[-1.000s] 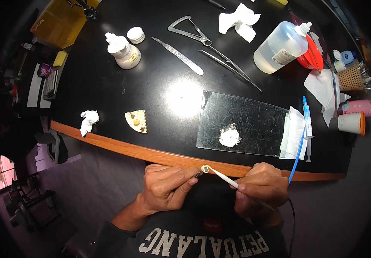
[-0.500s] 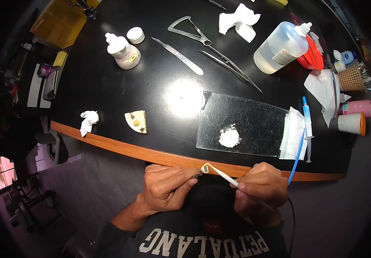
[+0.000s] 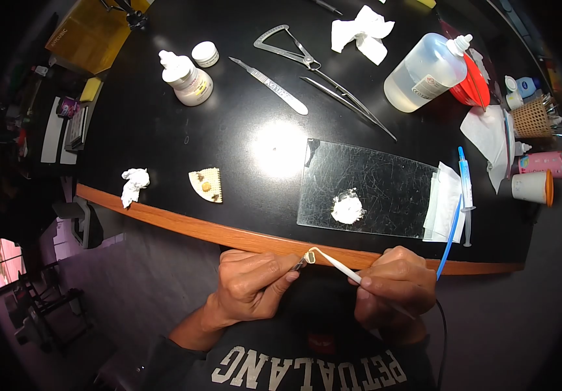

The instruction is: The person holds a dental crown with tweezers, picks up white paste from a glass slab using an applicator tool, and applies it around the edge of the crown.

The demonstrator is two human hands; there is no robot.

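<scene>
Just past the table's wooden edge, my left hand [image 3: 255,281] is closed on a small dark metal clamp [image 3: 300,264]. A tiny pale yellow piece [image 3: 310,257] sits at the clamp's end. My right hand [image 3: 398,287] grips a white pen-like tool [image 3: 343,268], whose thin bent tip touches or nearly touches the top of the piece. Beyond the hands lies a scratched glass plate [image 3: 385,169] with a mound of white powder or paste [image 3: 347,207]. Folded white paper [image 3: 444,202] rests at the plate's right end, beside a blue-tipped syringe [image 3: 466,186].
A scalpel [image 3: 271,86], caliper [image 3: 297,49] and tweezers [image 3: 349,104] lie farther back. A dropper bottle [image 3: 190,81] and small jar [image 3: 205,53] stand left; a large bottle [image 3: 421,75] lies right. Near the left edge are crumpled tissue [image 3: 135,184] and a yellowish wedge [image 3: 211,182].
</scene>
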